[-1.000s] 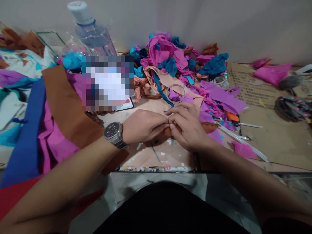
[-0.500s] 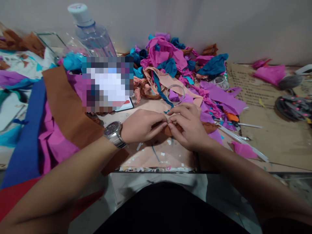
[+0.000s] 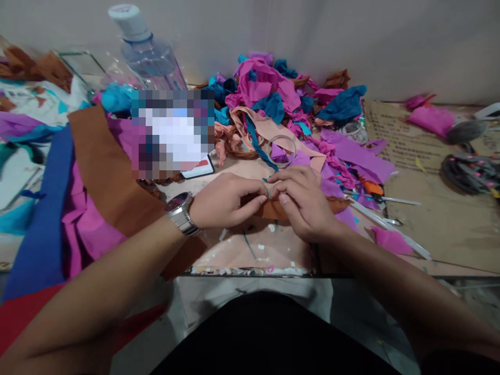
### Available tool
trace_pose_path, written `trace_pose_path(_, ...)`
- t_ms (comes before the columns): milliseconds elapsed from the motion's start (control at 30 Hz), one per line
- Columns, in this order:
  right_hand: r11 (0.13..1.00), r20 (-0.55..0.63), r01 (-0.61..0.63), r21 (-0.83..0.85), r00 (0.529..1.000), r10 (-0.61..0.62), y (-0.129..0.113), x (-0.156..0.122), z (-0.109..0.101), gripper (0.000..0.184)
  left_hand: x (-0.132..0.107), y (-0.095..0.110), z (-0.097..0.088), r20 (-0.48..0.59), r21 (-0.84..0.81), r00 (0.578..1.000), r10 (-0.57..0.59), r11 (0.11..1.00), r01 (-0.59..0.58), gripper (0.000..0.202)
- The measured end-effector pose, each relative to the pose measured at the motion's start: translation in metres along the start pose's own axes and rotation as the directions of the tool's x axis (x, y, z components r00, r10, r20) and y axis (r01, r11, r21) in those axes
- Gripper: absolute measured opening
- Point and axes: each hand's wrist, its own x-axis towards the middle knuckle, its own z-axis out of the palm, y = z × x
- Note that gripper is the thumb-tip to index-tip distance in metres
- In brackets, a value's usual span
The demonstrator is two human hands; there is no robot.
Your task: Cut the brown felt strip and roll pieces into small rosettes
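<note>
My left hand [image 3: 226,200], with a metal watch [image 3: 179,213] on its wrist, and my right hand [image 3: 302,203] meet at the middle of the table. Both pinch a small brown piece of crepe paper [image 3: 275,210] between thumbs and fingertips, just above a peach paper sheet [image 3: 250,247]. Most of the brown piece is hidden under the fingers. A clear tape ring [image 3: 281,150] lies just beyond the hands.
A heap of crumpled pink, teal and purple paper scraps [image 3: 273,94] fills the back. A water bottle [image 3: 146,52] stands at the back left. Brown, blue and magenta sheets [image 3: 97,177] lie to the left. Scissors [image 3: 375,195] and cardboard [image 3: 437,219] lie to the right.
Both hands stayed together on the brown piece; the fingers shifted slightly, rolling or pinching it, and the left wrist turned a little.
</note>
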Motion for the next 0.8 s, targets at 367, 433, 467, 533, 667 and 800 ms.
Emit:
trace_pose_path(367,0.998,-0.038,0.019,-0.057,0.999,-0.022,-0.0013,0.0008,0.0045,0.005,0.0011,-0.0005,0.0017,0.006,-0.055,1.0,0.005,0.998,-0.004,0.023)
trace_pose_path(433,0.998,-0.048,0.024,-0.06,0.998,-0.027,-0.0007,0.0003,0.0052,0.004,0.0009,-0.0003,0.0016,0.006,-0.057,1.0,0.006,0.998,-0.006,0.021)
trace_pose_path(467,0.998,-0.053,0.026,-0.06,0.998,-0.029,-0.0004,0.0,0.0053,0.003,0.0008,-0.0003,0.0015,0.002,-0.055,1.0,0.007,0.998,-0.007,0.021)
trace_pose_path(533,0.998,-0.055,0.025,-0.057,0.998,-0.029,-0.0002,-0.0004,0.005,0.003,0.0006,-0.0005,0.001,-0.007,-0.056,1.0,0.009,0.998,-0.009,0.019)
trace_pose_path(667,0.998,-0.054,0.017,-0.064,0.998,-0.021,0.0001,-0.0005,0.0045,0.007,0.0009,-0.0006,-0.0002,-0.025,-0.077,1.0,-0.01,0.997,0.008,0.019)
trace_pose_path(800,0.996,-0.068,0.029,-0.086,0.997,-0.035,-0.0001,0.0,0.0047,0.006,0.0017,0.0004,-0.0011,-0.022,-0.099,0.999,-0.032,0.995,0.03,0.021)
